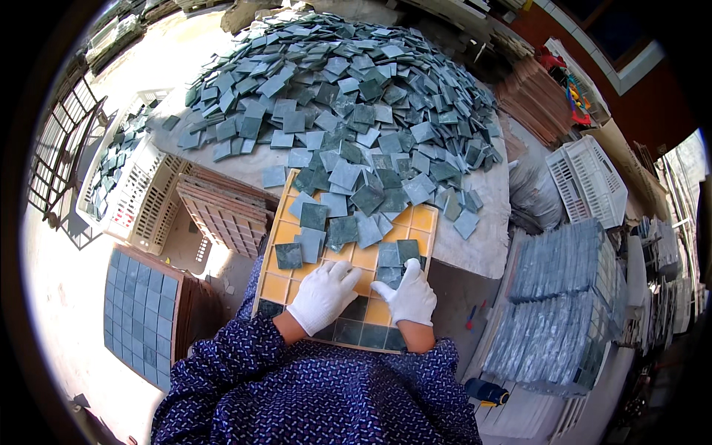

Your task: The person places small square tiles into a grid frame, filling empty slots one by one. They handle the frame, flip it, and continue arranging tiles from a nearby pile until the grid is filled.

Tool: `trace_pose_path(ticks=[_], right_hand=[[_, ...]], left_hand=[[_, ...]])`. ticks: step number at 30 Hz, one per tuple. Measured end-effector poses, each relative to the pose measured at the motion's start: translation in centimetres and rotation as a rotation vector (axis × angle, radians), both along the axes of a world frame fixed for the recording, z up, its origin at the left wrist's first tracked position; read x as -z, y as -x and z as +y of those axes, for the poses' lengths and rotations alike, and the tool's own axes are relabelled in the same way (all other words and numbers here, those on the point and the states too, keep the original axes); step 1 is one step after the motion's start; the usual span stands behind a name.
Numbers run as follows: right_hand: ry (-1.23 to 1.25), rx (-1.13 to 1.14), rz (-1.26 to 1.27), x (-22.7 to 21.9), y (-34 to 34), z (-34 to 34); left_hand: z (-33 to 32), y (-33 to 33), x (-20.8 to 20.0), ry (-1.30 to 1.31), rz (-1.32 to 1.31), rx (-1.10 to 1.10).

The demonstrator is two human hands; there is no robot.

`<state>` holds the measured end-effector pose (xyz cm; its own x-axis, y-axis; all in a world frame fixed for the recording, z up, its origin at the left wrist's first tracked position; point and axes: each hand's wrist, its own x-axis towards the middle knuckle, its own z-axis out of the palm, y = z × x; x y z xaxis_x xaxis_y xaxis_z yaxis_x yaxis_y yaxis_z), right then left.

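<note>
A yellow tray divided into square cells (305, 285) lies in front of me, its far part under loose grey-green stone tiles (343, 231). Darker tiles (361, 336) fill cells along its near edge. My left hand (324, 298), in a white glove, rests over the middle cells with its fingers stretched forward; I see nothing held in it. My right hand (409, 297), gloved too, has its thumb and fingers around a small stone tile (389, 277) at the tray's right side. Its fingers partly cover that tile.
A large heap of tiles (326, 89) covers the table beyond the tray. Stacked tile-filled trays (141, 315) and a white crate (141, 204) stand left. Wrapped tile stacks (552, 297) and another crate (587, 182) stand right. A dark blue tool (486, 391) lies near me.
</note>
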<state>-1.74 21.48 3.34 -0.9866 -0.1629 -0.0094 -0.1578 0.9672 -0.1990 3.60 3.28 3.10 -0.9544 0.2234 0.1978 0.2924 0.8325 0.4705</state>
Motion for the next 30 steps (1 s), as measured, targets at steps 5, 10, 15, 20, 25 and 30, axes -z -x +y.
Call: trace_pose_path(ticks=[5, 10, 15, 20, 25, 30], right_hand=[[0.135, -0.014, -0.006, 0.6, -0.8, 0.2], [0.234, -0.195, 0.040, 0.9, -1.6, 4.1], [0.505, -0.271, 0.046, 0.7, -0.7, 7.5], [0.400, -0.335, -0.171, -0.6, -0.4, 9.3], [0.379, -0.287, -0.104, 1.3, -2.4, 9.2], [0.255, -0.363, 0.033, 1.5, -3.8, 8.9]], left_hand=[[3.1, 6.8, 0.0, 0.022, 0.015, 0.061], [3.9, 8.6, 1.2, 0.150, -0.038, 0.054], [4.3, 9.1, 0.3, 0.280, -0.079, 0.094], [2.8, 5.1, -1.9, 0.135, -0.132, 0.226], [3.9, 0.9, 0.4, 0.105, -0.247, 0.308], [4.3, 0.3, 0.9, 0.139, -0.170, 0.326]])
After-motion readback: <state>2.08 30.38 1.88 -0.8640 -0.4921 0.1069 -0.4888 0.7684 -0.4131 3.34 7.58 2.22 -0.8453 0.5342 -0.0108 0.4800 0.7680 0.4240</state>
